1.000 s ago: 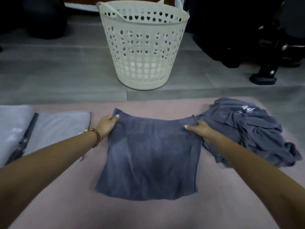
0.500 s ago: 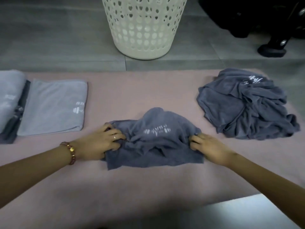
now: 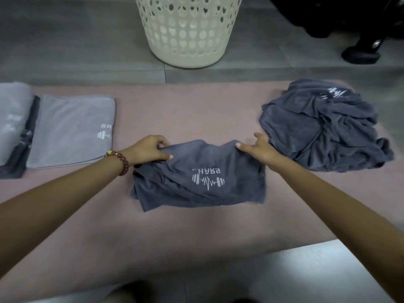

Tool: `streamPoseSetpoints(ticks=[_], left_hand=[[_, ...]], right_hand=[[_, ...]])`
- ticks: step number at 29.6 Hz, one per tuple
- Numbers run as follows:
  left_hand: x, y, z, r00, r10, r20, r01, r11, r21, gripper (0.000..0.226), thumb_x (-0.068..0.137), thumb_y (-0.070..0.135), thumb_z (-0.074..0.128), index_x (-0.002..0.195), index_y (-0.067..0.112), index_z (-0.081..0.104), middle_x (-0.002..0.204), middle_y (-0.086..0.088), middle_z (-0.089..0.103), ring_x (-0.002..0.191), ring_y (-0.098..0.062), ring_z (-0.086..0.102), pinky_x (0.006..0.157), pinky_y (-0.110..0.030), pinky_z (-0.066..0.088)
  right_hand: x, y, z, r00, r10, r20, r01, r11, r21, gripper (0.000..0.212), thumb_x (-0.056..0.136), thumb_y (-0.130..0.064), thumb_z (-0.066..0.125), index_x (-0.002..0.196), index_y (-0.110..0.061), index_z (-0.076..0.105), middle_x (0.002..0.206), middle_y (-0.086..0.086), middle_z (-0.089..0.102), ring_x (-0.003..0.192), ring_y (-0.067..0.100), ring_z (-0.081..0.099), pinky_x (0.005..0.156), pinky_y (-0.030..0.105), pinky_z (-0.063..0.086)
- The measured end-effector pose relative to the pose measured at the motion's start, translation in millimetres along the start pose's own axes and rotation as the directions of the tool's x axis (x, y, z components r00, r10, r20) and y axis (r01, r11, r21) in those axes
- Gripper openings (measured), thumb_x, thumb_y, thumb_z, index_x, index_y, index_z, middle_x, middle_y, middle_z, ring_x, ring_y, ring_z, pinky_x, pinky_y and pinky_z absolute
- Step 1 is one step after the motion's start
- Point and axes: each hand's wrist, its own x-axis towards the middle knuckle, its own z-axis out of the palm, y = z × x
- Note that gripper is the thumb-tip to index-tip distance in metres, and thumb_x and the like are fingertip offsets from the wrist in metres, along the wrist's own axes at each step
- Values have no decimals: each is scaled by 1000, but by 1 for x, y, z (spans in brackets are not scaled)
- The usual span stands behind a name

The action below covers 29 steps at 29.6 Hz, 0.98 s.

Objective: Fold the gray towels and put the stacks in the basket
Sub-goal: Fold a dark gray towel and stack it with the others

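Towel point(image 3: 203, 176) now folded in half (logo up); left hand point(image 3: 148, 149) pinches its far-left corner, right hand point(image 3: 260, 147) open on its far-right corner.

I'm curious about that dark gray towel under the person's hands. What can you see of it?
The dark gray towel looks like soft terry, folded over and rumpled, lying flat on the pink mat. A white barbell logo with lettering faces up. The left hand pinches its far left corner; the right hand rests at its far right corner.
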Motion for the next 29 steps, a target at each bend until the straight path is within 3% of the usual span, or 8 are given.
streamPoseSetpoints(ticks=[2, 6, 12, 16, 19, 23, 25, 29], left_hand=[[0, 2, -1, 994, 104, 13, -105, 990, 90, 20, 73, 16, 78, 76, 15, 59, 76, -1, 60, 77, -17, 56, 63, -17, 41], [-8, 9, -11, 970, 242, 28, -243, 964, 108, 21, 82, 10, 71, 74, 17, 52, 70, 1, 55, 56, 2, 51, 59, -21, 41], [-2, 32, -51, 910, 362, -203, -245, 864, 441, 14, 90, 27, 59, 81, 22, 50, 74, 3, 57, 74, -22, 54, 67, -34, 43], [20, 76, -92, 741, 474, -475, -260, 855, 448, 13, 88, 21, 62, 89, 9, 58, 83, -11, 63, 81, -32, 58, 65, -34, 39], [22, 117, -122, 487, 476, -733, -192, 877, 441, 14, 92, 21, 56, 96, 8, 61, 98, -14, 66, 92, -35, 58, 66, -33, 33], [-6, 120, -116, 209, 657, -724, -279, 750, 600, 14, 94, 17, 51, 97, 8, 62, 95, -11, 64, 86, -21, 53, 65, -28, 33], [-22, 84, -88, 239, 789, -566, -305, 615, 727, 16, 95, 17, 49, 96, 9, 63, 91, -10, 64, 80, -22, 56, 63, -31, 40], [-55, 8, -27, 451, 860, -239, -399, 434, 808, 19, 96, 27, 40, 92, 17, 55, 81, -6, 63, 66, -19, 55, 54, -30, 41]], right_hand=[[14, 0, -6, 992, 94, 85, -87, 993, -74, 73, 84, -29, 69, 144, -8, 32, 142, 12, 42, 124, 27, 46, 96, 32, 39], [23, 2, -17, 943, 91, 320, -21, 976, -214, 31, 81, -9, 65, 112, -7, 61, 93, 13, 61, 75, 21, 53, 58, 28, 40], [24, -36, -52, 919, 46, 391, 85, 946, -312, 10, 86, -11, 65, 84, -17, 57, 67, 4, 54, 50, 10, 51, 47, 20, 45], [45, -92, -86, 964, -261, -52, 198, 834, -515, 26, 86, -24, 67, 71, -15, 48, 68, 12, 64, 62, 24, 64, 54, 27, 46], [44, -135, -104, 715, -445, -540, 336, 895, -293, 12, 85, -20, 63, 92, -13, 57, 89, 9, 68, 86, 24, 62, 71, 30, 45], [11, -126, -89, 537, -492, -685, 579, 806, -125, 14, 89, -20, 59, 101, -21, 52, 97, -8, 63, 89, 18, 61, 77, 35, 47], [-5, -77, -64, 573, -504, -646, 612, 787, -71, 15, 89, -20, 61, 91, -30, 50, 87, -15, 62, 81, 13, 61, 73, 33, 49], [-32, 30, -23, 700, -544, -462, 551, 824, -134, 33, 87, -6, 63, 84, -36, 48, 85, -22, 61, 76, 0, 59, 66, 17, 47]])
